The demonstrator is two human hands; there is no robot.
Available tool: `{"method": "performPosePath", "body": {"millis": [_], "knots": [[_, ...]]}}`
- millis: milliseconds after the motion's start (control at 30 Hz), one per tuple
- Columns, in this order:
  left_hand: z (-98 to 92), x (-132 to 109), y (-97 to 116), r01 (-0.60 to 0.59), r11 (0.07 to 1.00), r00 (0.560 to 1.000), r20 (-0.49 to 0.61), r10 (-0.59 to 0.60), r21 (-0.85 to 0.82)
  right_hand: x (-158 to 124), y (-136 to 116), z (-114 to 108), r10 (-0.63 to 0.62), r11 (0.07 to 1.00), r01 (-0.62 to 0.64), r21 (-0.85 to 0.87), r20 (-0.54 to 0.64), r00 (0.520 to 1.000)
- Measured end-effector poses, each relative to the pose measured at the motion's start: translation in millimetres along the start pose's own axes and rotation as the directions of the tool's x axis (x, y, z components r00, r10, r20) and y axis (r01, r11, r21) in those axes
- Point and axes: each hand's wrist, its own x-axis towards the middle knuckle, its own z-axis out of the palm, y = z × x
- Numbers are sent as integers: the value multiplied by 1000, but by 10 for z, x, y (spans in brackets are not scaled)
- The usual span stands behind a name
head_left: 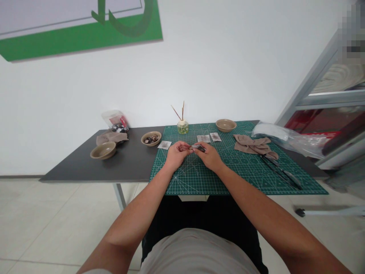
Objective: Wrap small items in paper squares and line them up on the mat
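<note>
My left hand and my right hand meet above the green cutting mat. Both have fingers closed, thumbs nearly touching. Between the right fingers shows a small grey piece with a dark end; its kind is unclear. The left fingers pinch at its near tip, and whatever lies inside them is too small to name. Left of the hands is a small white printed square. Behind them lie two more, a wider one and a smaller one.
A tan bowl holds dark and pale stone-like pieces. Other tan bowls stand at left and back right. A reed diffuser stands behind. Brown cloth, a long dark tool and a plastic bag lie right.
</note>
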Motion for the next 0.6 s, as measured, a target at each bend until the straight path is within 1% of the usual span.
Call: {"method": "performPosePath", "body": {"millis": [100, 267, 433, 600], "knots": [[2, -2, 3, -5, 1000, 1000, -5, 5, 4, -1, -12, -3, -13, 1000, 13, 9, 16, 1000], [14, -9, 23, -2, 1000, 1000, -7, 2, -23, -5, -4, 5, 7, 1000, -8, 14, 2, 1000], [4, 3, 8, -24, 1000, 1000, -7, 24, -11, -5, 27, 10, -13, 1000, 13, -10, 40, 999], [-9, 15, -28, -29, 999, 1000, 6, 29, -27, -2, 45, 3, -2, 1000, 1, 27, 56, 998]]}}
